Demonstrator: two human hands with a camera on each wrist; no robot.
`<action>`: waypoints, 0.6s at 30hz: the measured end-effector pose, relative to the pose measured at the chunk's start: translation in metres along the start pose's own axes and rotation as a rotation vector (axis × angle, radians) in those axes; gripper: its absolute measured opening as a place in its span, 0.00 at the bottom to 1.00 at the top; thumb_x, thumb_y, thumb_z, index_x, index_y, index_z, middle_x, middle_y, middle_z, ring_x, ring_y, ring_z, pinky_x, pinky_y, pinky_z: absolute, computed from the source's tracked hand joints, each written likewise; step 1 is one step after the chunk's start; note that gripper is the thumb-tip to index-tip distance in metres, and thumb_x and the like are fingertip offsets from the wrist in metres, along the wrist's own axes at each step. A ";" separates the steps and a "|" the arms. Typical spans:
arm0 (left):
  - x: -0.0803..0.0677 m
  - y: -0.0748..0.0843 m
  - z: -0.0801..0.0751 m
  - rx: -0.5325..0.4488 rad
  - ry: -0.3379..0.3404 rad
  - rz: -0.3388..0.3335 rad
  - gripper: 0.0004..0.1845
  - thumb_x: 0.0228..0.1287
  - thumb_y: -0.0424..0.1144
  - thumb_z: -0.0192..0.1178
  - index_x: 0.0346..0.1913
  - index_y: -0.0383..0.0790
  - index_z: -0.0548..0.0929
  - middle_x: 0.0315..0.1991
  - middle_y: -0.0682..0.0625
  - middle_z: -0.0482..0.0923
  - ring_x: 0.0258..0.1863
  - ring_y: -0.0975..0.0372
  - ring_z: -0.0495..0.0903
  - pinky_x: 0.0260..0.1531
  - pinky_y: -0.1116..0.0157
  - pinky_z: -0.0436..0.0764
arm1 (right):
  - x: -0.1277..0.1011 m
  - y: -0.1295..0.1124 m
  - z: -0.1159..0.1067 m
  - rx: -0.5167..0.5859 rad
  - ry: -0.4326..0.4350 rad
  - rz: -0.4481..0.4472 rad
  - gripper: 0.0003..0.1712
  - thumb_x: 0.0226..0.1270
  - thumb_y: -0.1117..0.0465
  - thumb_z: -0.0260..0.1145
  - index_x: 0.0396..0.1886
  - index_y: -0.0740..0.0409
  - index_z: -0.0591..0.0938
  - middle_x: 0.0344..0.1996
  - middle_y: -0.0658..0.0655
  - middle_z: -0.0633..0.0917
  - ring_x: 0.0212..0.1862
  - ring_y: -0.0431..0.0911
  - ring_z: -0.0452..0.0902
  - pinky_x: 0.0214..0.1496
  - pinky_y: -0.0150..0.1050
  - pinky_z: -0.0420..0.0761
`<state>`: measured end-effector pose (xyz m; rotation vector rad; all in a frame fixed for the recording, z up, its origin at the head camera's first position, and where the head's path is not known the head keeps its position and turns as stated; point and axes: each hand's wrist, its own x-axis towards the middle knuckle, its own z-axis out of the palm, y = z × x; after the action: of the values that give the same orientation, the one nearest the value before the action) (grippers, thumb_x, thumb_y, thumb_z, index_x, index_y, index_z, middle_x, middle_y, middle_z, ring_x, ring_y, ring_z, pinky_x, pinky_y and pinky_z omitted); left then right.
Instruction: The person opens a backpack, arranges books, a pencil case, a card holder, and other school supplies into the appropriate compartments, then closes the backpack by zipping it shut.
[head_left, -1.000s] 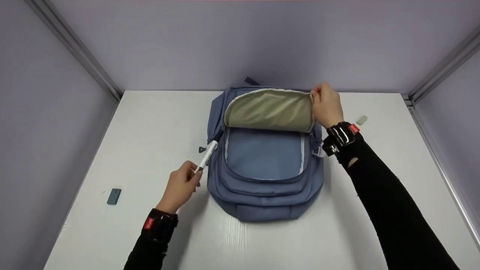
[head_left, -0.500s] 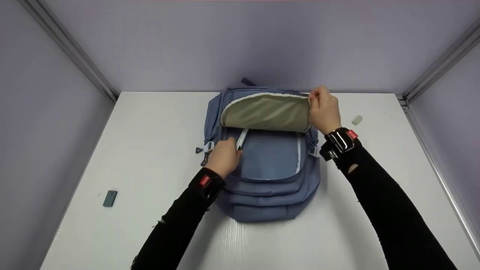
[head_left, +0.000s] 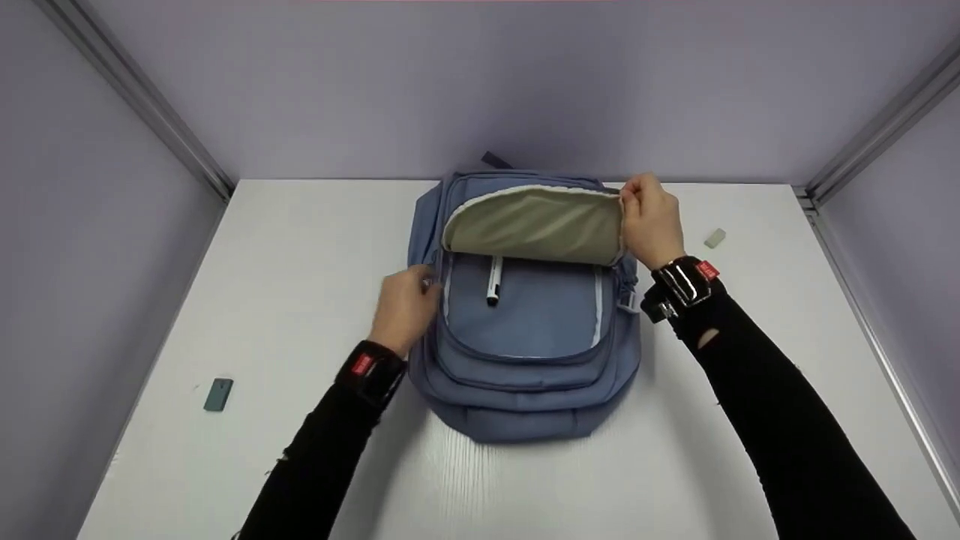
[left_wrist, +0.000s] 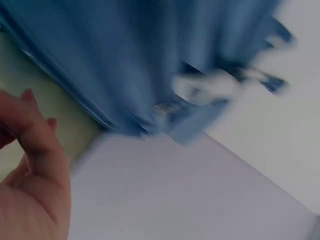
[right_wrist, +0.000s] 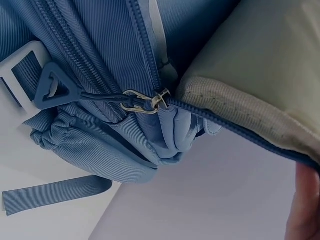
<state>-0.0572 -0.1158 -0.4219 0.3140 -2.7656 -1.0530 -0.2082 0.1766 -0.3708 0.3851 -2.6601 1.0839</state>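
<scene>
Backpack [head_left: 525,330] lies flat in the middle of your white table [head_left: 300,247], front side up. Your right hand [head_left: 651,221] pinches the edge of the open flap [head_left: 536,225] and holds it up, so the tan lining shows. A pen [head_left: 493,279] lies inside the open pocket, half under the flap. Your left hand [head_left: 405,307] rests at the bag's left edge with fingers bent; the wrist view is blurry, so I cannot tell if it grips anything. I think the cloth is soft and floppy and will sag, so hold it by the stiff zipper [right_wrist: 142,102] edge. Two small erasers [head_left: 218,394] lie well apart.
</scene>
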 end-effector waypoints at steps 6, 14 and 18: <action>-0.019 -0.098 -0.045 0.178 0.193 -0.235 0.20 0.66 0.35 0.59 0.57 0.26 0.78 0.53 0.28 0.76 0.54 0.37 0.76 0.54 0.43 0.76 | 0.000 0.003 -0.001 -0.007 -0.002 -0.001 0.08 0.74 0.68 0.52 0.41 0.71 0.74 0.29 0.64 0.78 0.33 0.55 0.72 0.38 0.42 0.68; -0.083 -0.186 -0.080 0.263 0.103 -0.670 0.27 0.69 0.38 0.50 0.65 0.22 0.64 0.61 0.17 0.60 0.61 0.27 0.62 0.54 0.33 0.70 | 0.000 0.006 -0.003 -0.012 -0.001 -0.007 0.08 0.75 0.68 0.51 0.42 0.72 0.73 0.32 0.68 0.80 0.35 0.58 0.74 0.39 0.45 0.68; -0.100 -0.202 -0.078 0.267 0.068 -0.722 0.24 0.68 0.34 0.48 0.62 0.19 0.66 0.56 0.17 0.63 0.58 0.28 0.64 0.51 0.35 0.73 | 0.000 0.008 -0.005 -0.013 0.013 -0.005 0.09 0.75 0.68 0.51 0.42 0.72 0.74 0.32 0.67 0.79 0.35 0.57 0.73 0.39 0.43 0.68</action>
<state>0.0841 -0.2875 -0.5083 1.4293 -2.7680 -0.7420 -0.2104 0.1854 -0.3726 0.3812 -2.6521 1.0630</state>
